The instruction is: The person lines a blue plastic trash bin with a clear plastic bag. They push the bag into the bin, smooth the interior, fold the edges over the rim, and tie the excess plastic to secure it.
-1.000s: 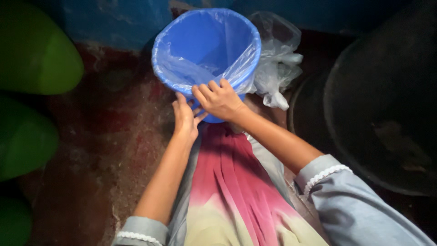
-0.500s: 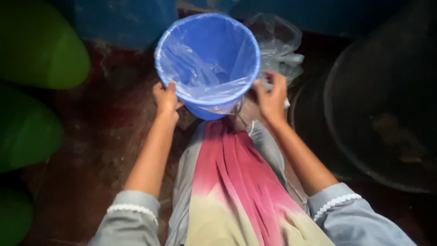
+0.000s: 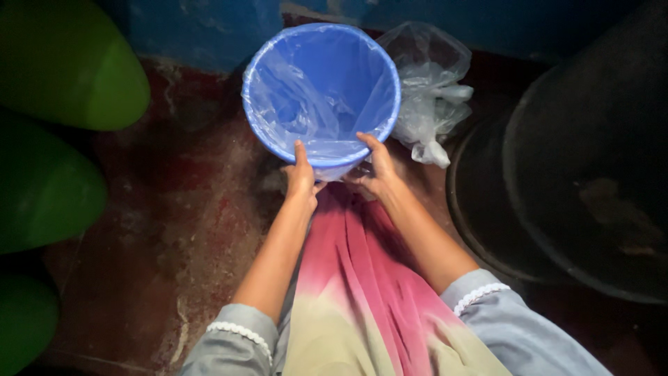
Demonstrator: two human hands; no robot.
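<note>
— While we look straight down, what sits at the centre?

— We see a blue plastic bin [image 3: 321,90] standing upright on the worn red floor [image 3: 174,230], close to a blue-painted wall [image 3: 209,28]. A clear plastic liner [image 3: 306,104] is spread inside it and folded over the rim all the way round.

— And how do we hold it?

— Our left hand [image 3: 300,177] is on the near edge of the rim, thumb up against the lined lip, fingers wrapped under it, so it is clamped on the bin's edge and liner. Our right hand [image 3: 372,170] sits just beside it on the same near edge, thumb on the lip, the fingers curled below in the loose plastic. We cannot tell exactly how tightly those fingers close, since the bin hides them. The two hands are near each other but not touching.

— What lies around it?

— Just beside the bin on the right, we see a crumpled clear plastic bag [image 3: 428,90] on the floor. Further right stand two large dark tubs [image 3: 591,174], one overlapping the other. On the left, well apart from the bin, are rounded green containers [image 3: 62,69]. Below our arms hangs a pink and cream cloth [image 3: 355,292], between grey sleeves with white lace cuffs [image 3: 240,331].
</note>
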